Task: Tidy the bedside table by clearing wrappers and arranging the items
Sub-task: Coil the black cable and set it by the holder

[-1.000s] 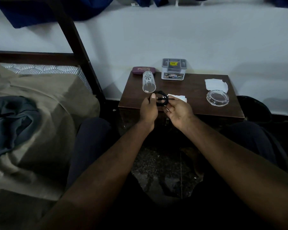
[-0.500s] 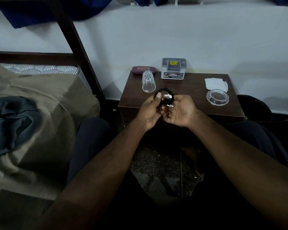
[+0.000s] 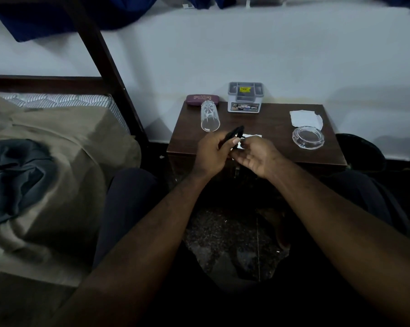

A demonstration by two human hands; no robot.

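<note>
Over the front edge of the dark wooden bedside table (image 3: 270, 128), my left hand (image 3: 211, 154) grips a black pair of glasses (image 3: 232, 135), seen edge-on. My right hand (image 3: 256, 154) meets it from the right, fingertips pinching at the glasses and a small white scrap (image 3: 239, 144). A white paper piece (image 3: 252, 136) lies on the table just behind my hands. On the table stand a clear drinking glass (image 3: 210, 118), a maroon glasses case (image 3: 202, 99), a grey organiser box (image 3: 245, 97), a white wrapper (image 3: 305, 118) and a clear glass ashtray (image 3: 307, 138).
A bed with a tan blanket (image 3: 53, 166) and a grey-blue cloth (image 3: 13, 175) fills the left. A dark bedpost (image 3: 105, 60) rises beside the table. A dark bin (image 3: 359, 152) sits right of the table. My knees flank a speckled floor (image 3: 234, 244).
The glasses have turned from face-on, showing the round frame, to edge-on in my left hand. Both hands have drawn slightly toward me, and the white paper behind them shows again.
</note>
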